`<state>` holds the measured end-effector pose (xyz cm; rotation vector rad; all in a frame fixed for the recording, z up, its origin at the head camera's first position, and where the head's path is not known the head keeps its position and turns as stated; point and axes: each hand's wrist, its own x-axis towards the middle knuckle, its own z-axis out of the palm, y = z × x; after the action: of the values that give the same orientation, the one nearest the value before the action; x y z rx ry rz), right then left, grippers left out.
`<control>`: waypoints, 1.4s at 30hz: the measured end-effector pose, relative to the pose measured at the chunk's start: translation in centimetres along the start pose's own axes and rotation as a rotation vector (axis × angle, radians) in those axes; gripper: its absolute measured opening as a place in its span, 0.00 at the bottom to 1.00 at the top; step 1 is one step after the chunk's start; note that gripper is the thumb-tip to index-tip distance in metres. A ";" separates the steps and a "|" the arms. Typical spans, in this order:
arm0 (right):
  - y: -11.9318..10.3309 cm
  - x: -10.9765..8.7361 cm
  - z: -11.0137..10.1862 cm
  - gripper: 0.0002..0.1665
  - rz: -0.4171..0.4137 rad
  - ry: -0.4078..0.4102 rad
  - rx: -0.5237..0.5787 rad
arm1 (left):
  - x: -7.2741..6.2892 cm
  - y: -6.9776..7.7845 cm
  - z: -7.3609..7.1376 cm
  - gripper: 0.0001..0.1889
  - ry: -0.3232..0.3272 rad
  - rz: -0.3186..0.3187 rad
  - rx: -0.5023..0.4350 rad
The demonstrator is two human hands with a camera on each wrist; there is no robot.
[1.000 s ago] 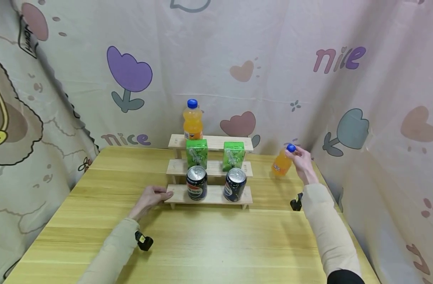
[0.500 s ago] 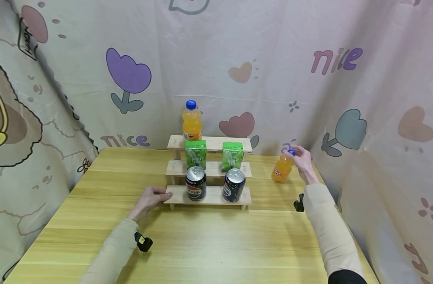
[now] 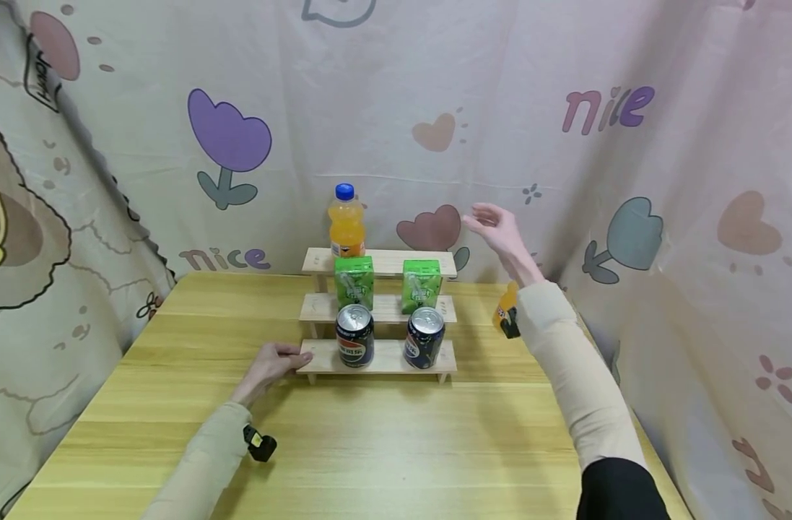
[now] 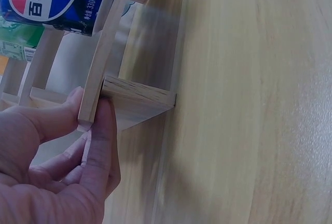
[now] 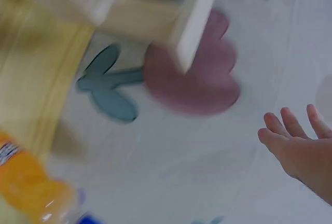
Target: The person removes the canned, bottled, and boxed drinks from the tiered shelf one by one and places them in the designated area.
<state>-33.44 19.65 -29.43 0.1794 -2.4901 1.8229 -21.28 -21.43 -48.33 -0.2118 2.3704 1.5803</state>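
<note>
My left hand [image 3: 271, 370] pinches the left end of the bottom step of a wooden tiered stand [image 3: 389, 359]; in the left wrist view the thumb lies on top and the fingers below the board [image 4: 98, 73]. My right hand [image 3: 499, 232] is raised in the air right of the stand, fingers loosely spread, holding nothing. Behind the right forearm an orange soda bottle [image 3: 503, 307] stands on the table, partly hidden; in the right wrist view the bottle [image 5: 23, 177] has a blue cap. Another orange soda bottle [image 3: 347, 225] stands on the top step at the left.
Two green drink cartons, left [image 3: 354, 283] and right [image 3: 421, 287], stand on the middle step. Two dark cola cans, left [image 3: 355, 336] and right [image 3: 424, 339], stand on the bottom step. A patterned curtain [image 3: 370, 87] hangs behind the wooden table [image 3: 396, 448].
My right hand has let go of the orange soda bottle, which now stands on the table, and has moved up and left. My left hand keeps its grip on the stand.
</note>
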 end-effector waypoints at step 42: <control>-8.0 2.4 16.0 0.28 -0.118 -0.196 0.037 | 0.0 0.3 -0.2 0.27 -0.016 -0.006 -0.019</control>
<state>-34.41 1.89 -26.45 0.5196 -2.5086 1.8878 -21.41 -21.46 -48.03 -0.2093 2.3409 1.5965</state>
